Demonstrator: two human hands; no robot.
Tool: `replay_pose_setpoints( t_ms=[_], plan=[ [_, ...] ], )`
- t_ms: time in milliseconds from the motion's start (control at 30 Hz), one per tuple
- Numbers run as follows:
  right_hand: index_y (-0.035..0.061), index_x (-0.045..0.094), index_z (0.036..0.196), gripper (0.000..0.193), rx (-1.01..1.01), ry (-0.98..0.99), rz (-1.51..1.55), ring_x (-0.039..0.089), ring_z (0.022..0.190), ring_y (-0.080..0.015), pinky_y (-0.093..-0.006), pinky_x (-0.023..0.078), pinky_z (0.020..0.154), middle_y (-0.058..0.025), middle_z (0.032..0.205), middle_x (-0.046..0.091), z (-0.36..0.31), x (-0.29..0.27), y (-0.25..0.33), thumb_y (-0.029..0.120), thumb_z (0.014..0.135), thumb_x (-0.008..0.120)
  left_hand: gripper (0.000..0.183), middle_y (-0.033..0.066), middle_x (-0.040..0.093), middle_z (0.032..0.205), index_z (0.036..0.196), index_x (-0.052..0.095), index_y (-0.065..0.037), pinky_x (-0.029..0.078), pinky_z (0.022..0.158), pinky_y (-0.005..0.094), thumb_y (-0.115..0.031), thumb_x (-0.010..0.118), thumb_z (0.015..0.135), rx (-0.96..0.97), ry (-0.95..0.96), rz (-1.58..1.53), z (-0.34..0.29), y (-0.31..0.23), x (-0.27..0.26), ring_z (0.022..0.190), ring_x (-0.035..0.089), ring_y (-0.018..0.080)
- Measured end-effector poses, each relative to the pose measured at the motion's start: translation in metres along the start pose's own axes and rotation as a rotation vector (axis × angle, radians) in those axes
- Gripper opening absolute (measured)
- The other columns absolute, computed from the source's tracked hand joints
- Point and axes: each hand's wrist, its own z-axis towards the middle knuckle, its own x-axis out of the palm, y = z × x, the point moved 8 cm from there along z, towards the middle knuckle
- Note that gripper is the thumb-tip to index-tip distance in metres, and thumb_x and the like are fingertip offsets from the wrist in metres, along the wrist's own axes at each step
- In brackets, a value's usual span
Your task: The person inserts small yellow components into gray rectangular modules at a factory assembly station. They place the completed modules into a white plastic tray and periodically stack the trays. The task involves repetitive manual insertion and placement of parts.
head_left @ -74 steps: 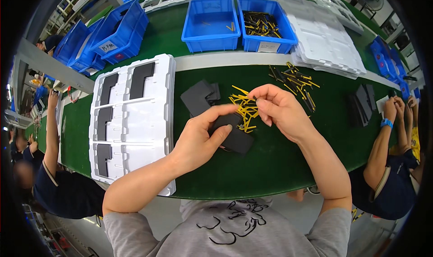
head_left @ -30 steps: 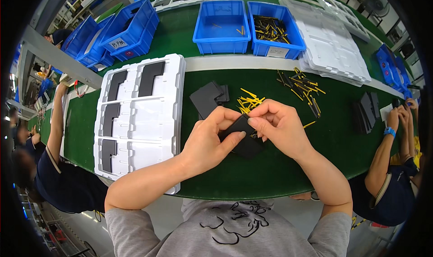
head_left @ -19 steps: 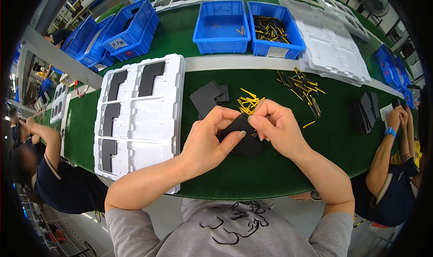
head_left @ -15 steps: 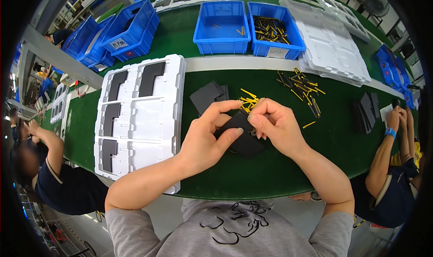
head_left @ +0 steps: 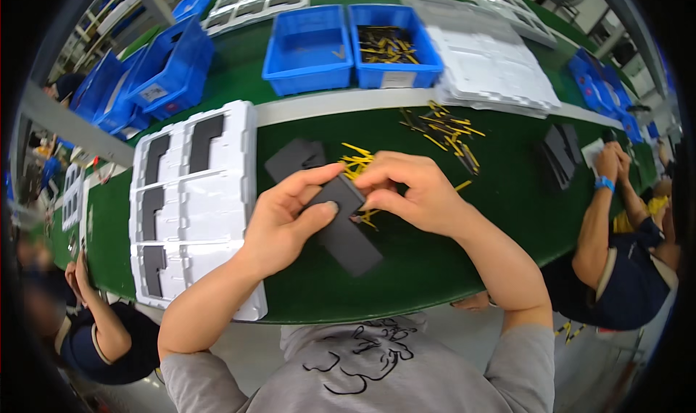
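Since half a second ago: dark L-shaped part (head_left: 339,221) tilted slightly | left hand (head_left: 286,221) clamped on its upper end, long axis running down-right from that grip | right hand (head_left: 413,192) pinched together at same end, over yellow pins (head_left: 357,163).

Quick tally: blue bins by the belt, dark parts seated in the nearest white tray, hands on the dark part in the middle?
Blue bins behind the belt: 2
Blue bins at far left: too overlapped to count
Dark L-shaped parts in the white tray, e.g.: 4
Hands on the dark flat part, left hand and right hand: 2
Total counted: 8
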Motion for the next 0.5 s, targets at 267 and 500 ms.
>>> replay_pose_setpoints(
  t_ms=[267, 500],
  plan=[
    [0.0022, 0.063, 0.081, 0.016, 0.466, 0.141, -0.487, 0.052, 0.066, -0.0138, -0.0277, 0.043, 0.06, -0.0025, 0.076, 0.054, -0.053, -0.096, -0.036, 0.003, 0.071, 0.075, 0.046, 0.0067, 0.061, 0.114, 0.135, 0.049, -0.002, 0.044, 0.093, 0.027, 0.001, 0.052, 0.089, 0.057, -0.223, 0.266, -0.02, -0.06, -0.064, 0.104, 0.057, 0.0119],
    [0.0014, 0.057, 0.082, 0.009, 0.241, 0.145, -0.808, 0.057, 0.074, -0.0259, -0.0362, 0.046, 0.067, -0.0092, 0.079, 0.056, -0.059, -0.086, -0.033, 0.008, 0.082, 0.062, 0.028, 0.009, 0.067, 0.095, 0.115, 0.057, 0.002, 0.049, 0.075, 0.0248, -0.007, 0.061, 0.089, -0.101, -0.624, 0.435, -0.078, -0.029, -0.194, 0.083, 0.062, 0.0108]
  ],
)
